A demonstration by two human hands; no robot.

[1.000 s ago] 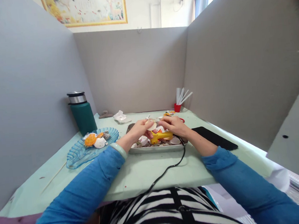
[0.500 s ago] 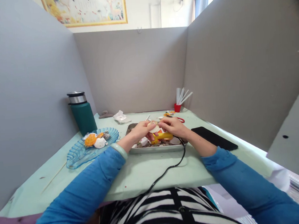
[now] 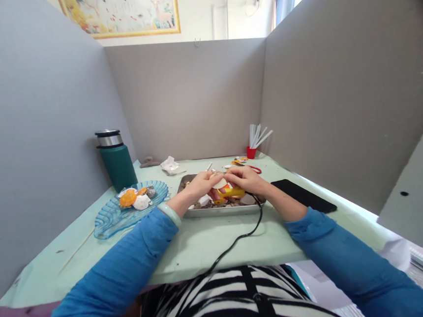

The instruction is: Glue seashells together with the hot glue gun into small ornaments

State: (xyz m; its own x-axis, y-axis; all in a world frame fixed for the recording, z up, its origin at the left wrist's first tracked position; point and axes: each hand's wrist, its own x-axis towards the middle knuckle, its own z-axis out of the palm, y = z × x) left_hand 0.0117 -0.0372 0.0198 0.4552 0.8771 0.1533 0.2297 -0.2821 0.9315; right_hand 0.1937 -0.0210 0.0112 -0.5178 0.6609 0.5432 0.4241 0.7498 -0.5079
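My left hand (image 3: 198,185) pinches a pale shell (image 3: 219,182) over a metal tray (image 3: 219,210) of shells and stones. My right hand (image 3: 247,179) is closed round a yellow corded tool (image 3: 231,193), likely a glue gun, with its tip hidden near the shell. A black cord (image 3: 237,240) runs from the tool toward my body. Both hands meet above the tray's middle.
A blue glass dish (image 3: 109,220) holding several shells lies at the left. A green flask (image 3: 117,159) stands behind it. A red cup of white sticks (image 3: 251,150), red scissors (image 3: 255,168), crumpled tissue (image 3: 170,165) and a black phone (image 3: 305,195) are about. Grey partitions enclose the desk.
Both hands have sunk slightly toward the tray, the shell and yellow tool going with them. Nothing else has shifted.
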